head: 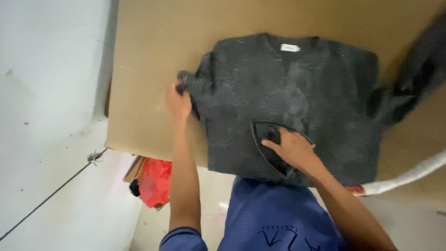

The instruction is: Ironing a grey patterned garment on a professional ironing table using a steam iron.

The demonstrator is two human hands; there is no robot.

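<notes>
The shirt point(297, 102), dark grey, lies flat across the brown worktop point(153, 69), collar away from the person, hem reaching the near edge. The right hand point(290, 148) is closed on the handle of a dark iron point(272, 142) pressed to the lower middle of the shirt. The left hand point(179, 103) pinches the sleeve point(193, 83) at the shirt's left edge. Bare worktop spreads left of the sleeve and beyond the collar. A white cord point(409, 175) crosses the near right corner.
</notes>
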